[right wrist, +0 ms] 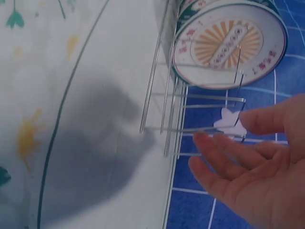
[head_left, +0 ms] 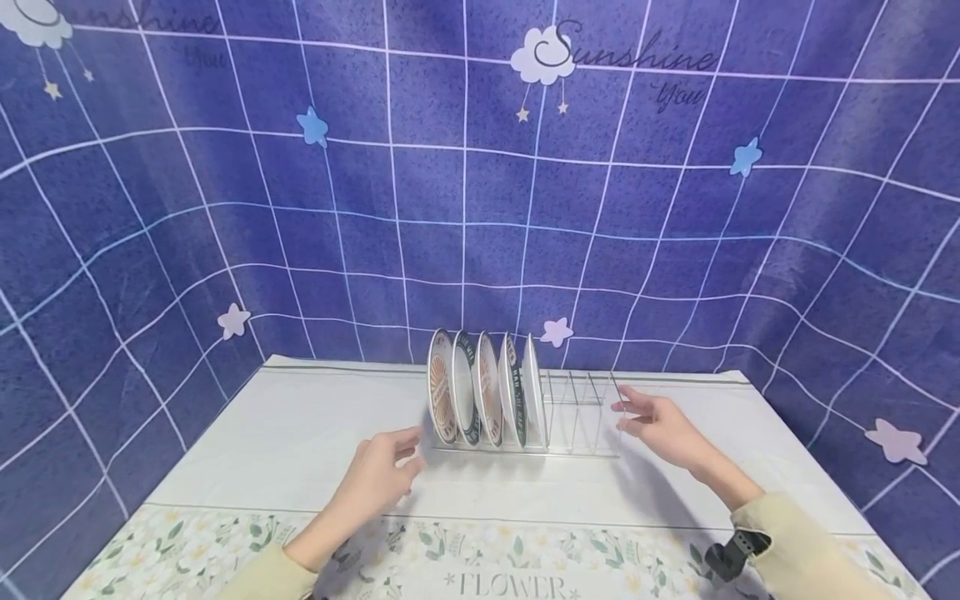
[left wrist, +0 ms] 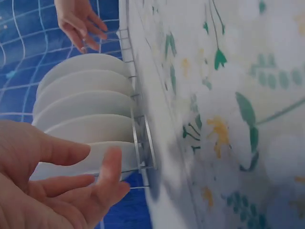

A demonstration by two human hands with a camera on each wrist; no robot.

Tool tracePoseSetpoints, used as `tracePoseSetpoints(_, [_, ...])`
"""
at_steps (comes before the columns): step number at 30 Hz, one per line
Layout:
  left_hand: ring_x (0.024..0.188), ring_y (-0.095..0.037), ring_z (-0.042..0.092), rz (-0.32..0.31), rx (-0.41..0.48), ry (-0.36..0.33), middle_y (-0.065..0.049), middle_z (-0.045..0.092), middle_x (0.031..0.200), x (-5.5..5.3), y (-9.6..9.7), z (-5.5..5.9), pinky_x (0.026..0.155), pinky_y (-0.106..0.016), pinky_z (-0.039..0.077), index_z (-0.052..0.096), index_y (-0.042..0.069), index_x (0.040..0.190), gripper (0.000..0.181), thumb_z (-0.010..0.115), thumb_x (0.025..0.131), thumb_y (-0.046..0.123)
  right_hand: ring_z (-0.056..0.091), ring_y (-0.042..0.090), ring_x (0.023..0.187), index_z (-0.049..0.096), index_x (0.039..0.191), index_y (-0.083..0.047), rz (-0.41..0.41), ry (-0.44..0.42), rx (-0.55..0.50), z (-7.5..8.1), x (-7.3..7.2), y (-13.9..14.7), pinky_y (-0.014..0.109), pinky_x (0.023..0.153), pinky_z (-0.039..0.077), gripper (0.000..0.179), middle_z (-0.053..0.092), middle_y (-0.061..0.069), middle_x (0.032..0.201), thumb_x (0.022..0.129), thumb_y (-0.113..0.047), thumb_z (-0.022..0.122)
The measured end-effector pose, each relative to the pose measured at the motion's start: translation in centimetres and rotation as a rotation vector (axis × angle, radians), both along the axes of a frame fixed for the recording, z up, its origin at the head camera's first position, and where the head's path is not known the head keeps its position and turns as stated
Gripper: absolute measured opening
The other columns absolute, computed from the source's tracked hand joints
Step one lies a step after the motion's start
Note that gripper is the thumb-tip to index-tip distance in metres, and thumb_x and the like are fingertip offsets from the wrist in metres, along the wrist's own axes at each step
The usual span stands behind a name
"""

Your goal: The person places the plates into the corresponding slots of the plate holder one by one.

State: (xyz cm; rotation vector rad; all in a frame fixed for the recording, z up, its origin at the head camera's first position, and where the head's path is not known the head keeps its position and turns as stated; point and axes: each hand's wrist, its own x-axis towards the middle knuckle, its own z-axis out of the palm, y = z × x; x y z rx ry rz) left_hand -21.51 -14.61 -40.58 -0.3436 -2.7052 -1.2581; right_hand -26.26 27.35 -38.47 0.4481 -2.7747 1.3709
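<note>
Several round plates stand on edge side by side in the left part of a wire dish rack (head_left: pixel 577 454). The leftmost plate (head_left: pixel 441 387) shows an orange sunburst and a dark rim. Left of it hovers my left hand (head_left: pixel 381 471), fingers loosely bent and holding nothing; the left wrist view shows white plate backs (left wrist: pixel 86 71) beyond its fingers. At the rack's right end is my right hand (head_left: pixel 663 429), thumb and fingers apart on either side of the end wire (right wrist: pixel 200 130). Whether they touch that wire I cannot tell. The rack's right slots hold no plates.
A white table cover (head_left: pixel 315 417) lies under the rack, with a flower-printed band (head_left: pixel 225 542) along the front. Behind and at both sides hangs a blue gridded cloth (head_left: pixel 420 183) with stars and clouds. A dark watch or wrist strap (head_left: pixel 738 554) sits at the right sleeve.
</note>
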Motion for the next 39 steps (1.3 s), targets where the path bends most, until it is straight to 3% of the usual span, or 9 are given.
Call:
tracePoseSetpoints(5, [0.128, -0.048, 0.060, -0.020, 0.037, -0.078, -0.032, 0.058, 0.143, -1.5, 0.2, -1.2, 0.095, -0.047, 0.059, 0.050, -0.014, 0.146, 0.061, 0.073, 0.091, -0.003, 0.068, 0.043, 0.118, 0.030, 0.154, 0.019, -0.011, 0.003, 0.005, -0.4, 0.5, -0.6, 0.054, 0.101, 0.055, 0.069, 0.064, 0.031, 0.136, 0.098, -0.004, 0.064])
tracePoseSetpoints(11, [0.135, -0.047, 0.054, -0.056, 0.058, -0.162, -0.033, 0.050, 0.150, -2.0, 0.4, -1.2, 0.107, -0.053, 0.049, 0.040, -0.015, 0.152, 0.077, 0.076, 0.084, -0.008, 0.066, 0.045, 0.120, 0.027, 0.154, 0.021, -0.003, -0.009, 0.000, -0.8, 0.9, -0.9, 0.052, 0.100, 0.056, 0.068, 0.060, 0.034, 0.138, 0.099, -0.002, 0.059])
tracePoseSetpoints(17, [0.136, -0.046, 0.054, -0.086, 0.125, -0.196, -0.031, 0.048, 0.153, -2.0, 0.4, -1.0, 0.108, -0.055, 0.048, 0.039, -0.013, 0.154, 0.080, 0.076, 0.083, -0.011, 0.060, 0.049, 0.127, 0.023, 0.156, 0.020, 0.009, -0.039, -0.046, -0.3, 1.6, -1.0, 0.055, 0.104, 0.053, 0.070, 0.056, 0.035, 0.142, 0.098, 0.002, 0.058])
tracePoseSetpoints(24, [0.134, -0.047, 0.055, -0.132, 0.183, -0.220, -0.028, 0.050, 0.152, -3.1, 0.0, -0.8, 0.107, -0.055, 0.049, 0.039, -0.012, 0.154, 0.083, 0.075, 0.079, -0.015, 0.060, 0.047, 0.128, 0.024, 0.156, 0.019, -0.003, -0.046, -0.068, -0.2, 2.6, -1.1, 0.053, 0.105, 0.052, 0.072, 0.057, 0.034, 0.143, 0.096, 0.003, 0.059])
tracePoseSetpoints(32, [0.139, -0.044, 0.051, -0.101, 0.186, -0.266, -0.024, 0.054, 0.151, -4.2, -0.7, -0.6, 0.115, -0.057, 0.040, 0.044, -0.009, 0.154, 0.081, 0.074, 0.079, -0.014, 0.055, 0.049, 0.133, 0.013, 0.159, 0.018, 0.005, -0.057, -0.066, -0.6, 4.2, -1.7, 0.057, 0.106, 0.051, 0.081, 0.050, 0.034, 0.149, 0.096, 0.002, 0.061])
tracePoseSetpoints(36, [0.139, -0.045, 0.051, -0.105, 0.192, -0.277, -0.025, 0.054, 0.150, -4.5, -0.8, -0.5, 0.114, -0.058, 0.041, 0.044, -0.009, 0.153, 0.082, 0.075, 0.078, -0.013, 0.044, 0.052, 0.142, 0.007, 0.161, 0.014, -0.029, -0.075, -0.038, -0.3, 3.7, -1.6, 0.062, 0.113, 0.042, 0.087, 0.035, 0.035, 0.159, 0.099, -0.007, 0.063])
tracePoseSetpoints(39, [0.141, -0.047, 0.048, -0.126, 0.229, -0.295, -0.026, 0.052, 0.152, -4.5, -0.9, -0.6, 0.114, -0.058, 0.041, 0.041, -0.009, 0.155, 0.085, 0.073, 0.076, -0.014, 0.034, 0.053, 0.147, 0.006, 0.162, 0.012, -0.042, -0.096, -0.058, -0.1, 2.2, -1.1, 0.062, 0.116, 0.038, 0.086, 0.023, 0.036, 0.164, 0.102, -0.014, 0.061])
